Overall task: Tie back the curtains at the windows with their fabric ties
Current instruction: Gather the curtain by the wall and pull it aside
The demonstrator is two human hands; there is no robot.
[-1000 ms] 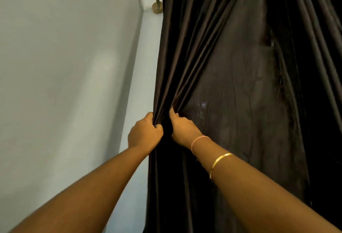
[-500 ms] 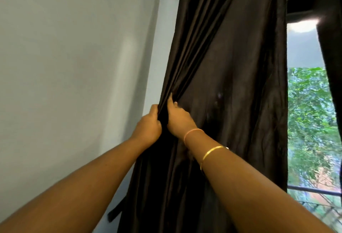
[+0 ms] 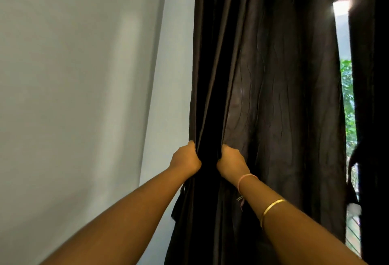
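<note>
Across the left half of the view stands a pale wall (image 3: 73, 75), meeting a lighter strip of wall at a corner just beside the window. Next to it hangs the curtain (image 3: 273, 96), dark brown and creased. It falls in long vertical folds from beyond the top edge of the view to beyond the bottom, with its left edge close against the lighter wall strip. At the far right a second curtain (image 3: 371, 75) hangs in shadow. Between the two a narrow gap of window (image 3: 347, 96) shows bright sky above and green leaves below.

Both bare forearms reach up from the bottom of the view to the folds on the curtain's left side. The left hand (image 3: 185, 159) has its fingers curled tight around a bunch of folds at the curtain's left edge. The right hand (image 3: 231, 162), just beside it, has its fingers clamped on the neighbouring folds. A dark band of gathered cloth lies between the two fists.

Below the left wrist a narrow dark strip of fabric (image 3: 178, 203) hangs at the curtain's edge; whether it is a tie cannot be told. A gold bangle (image 3: 272, 204) circles the right forearm, and a thin pink thread bracelet (image 3: 246, 177) sits nearer the wrist.
</note>
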